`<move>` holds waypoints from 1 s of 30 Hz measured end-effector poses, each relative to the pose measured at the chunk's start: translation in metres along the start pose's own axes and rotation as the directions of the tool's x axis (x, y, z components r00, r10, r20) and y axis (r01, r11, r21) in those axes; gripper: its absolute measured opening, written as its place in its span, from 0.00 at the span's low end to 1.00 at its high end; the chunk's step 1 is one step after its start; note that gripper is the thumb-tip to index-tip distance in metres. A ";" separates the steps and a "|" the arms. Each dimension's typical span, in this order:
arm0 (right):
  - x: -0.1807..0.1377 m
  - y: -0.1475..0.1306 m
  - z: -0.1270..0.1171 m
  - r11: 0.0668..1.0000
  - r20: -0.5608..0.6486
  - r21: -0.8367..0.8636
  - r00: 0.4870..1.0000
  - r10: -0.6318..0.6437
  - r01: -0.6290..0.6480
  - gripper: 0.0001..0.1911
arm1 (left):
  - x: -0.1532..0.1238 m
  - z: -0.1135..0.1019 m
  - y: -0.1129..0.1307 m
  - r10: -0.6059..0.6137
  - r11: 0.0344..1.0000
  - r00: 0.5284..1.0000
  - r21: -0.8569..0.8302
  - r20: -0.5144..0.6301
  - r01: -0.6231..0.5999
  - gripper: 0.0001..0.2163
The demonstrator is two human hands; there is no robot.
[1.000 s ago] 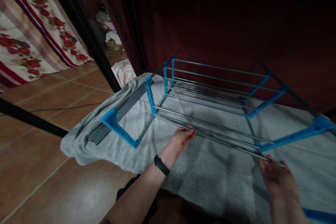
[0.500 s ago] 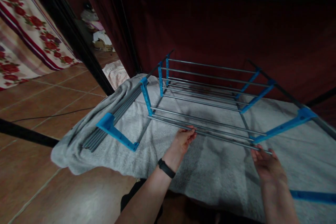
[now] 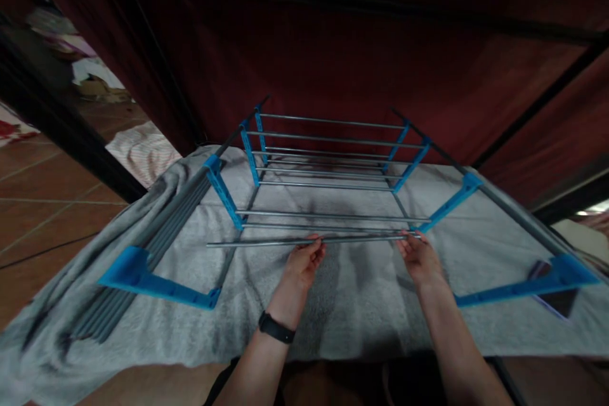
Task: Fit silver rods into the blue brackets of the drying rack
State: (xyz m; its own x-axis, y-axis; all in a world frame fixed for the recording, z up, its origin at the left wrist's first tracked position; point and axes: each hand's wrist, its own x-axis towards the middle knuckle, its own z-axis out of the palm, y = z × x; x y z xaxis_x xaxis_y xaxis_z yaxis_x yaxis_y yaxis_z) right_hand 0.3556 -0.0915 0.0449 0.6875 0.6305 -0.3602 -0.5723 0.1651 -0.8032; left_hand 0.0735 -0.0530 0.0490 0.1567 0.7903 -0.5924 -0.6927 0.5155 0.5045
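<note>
A slim metal rod (image 3: 257,243) is held in two hands above a grey blanket (image 3: 361,323), at the near side of a partly fitted blue-and-grey rack (image 3: 328,186). The rod is pinched near its middle by the fingertips of the left hand (image 3: 305,258), above whose wrist a black band (image 3: 276,328) is worn. Close to its right end, the rod is gripped between the thumb and fingers of the right hand (image 3: 417,255). Its left end is left free and is seen across the rack's lower left rail (image 3: 227,266); whether the two are touching cannot be told. The right end is brought close to the foot of a blue bracket (image 3: 446,205), though contact there cannot be made out.

Crossbars are set between the left and right brackets toward the back of the rack. No bar is joined to the front left bracket (image 3: 164,288) or the front right bracket (image 3: 523,285). A bundle of grey rods (image 3: 164,244) is laid along the left side, and a dark, flat object with a purple edge (image 3: 562,304) is partly covered by the front right bracket. The scene is backed by a dark red curtain (image 3: 309,51).
</note>
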 end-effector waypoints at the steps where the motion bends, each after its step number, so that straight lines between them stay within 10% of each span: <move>1: -0.001 0.000 0.004 1.000 0.012 0.008 1.000 -0.009 0.009 0.17 | 0.000 -0.001 0.003 0.003 1.000 1.000 -0.013 -0.005 -0.003 0.10; 30: -0.001 0.035 -0.011 1.000 0.227 0.013 0.974 -0.001 -0.002 0.20 | 0.004 0.036 -0.045 0.004 1.000 1.000 0.009 -0.017 -0.004 0.10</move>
State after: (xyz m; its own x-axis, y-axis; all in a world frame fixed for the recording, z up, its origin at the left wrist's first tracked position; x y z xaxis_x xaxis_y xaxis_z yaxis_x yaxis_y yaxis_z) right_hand 0.3403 -0.0945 0.0121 0.5684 0.7862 -0.2425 -0.5798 0.1736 -0.7961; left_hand 0.1303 -0.0610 0.0467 0.1422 0.7868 -0.6006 -0.6868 0.5154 0.5126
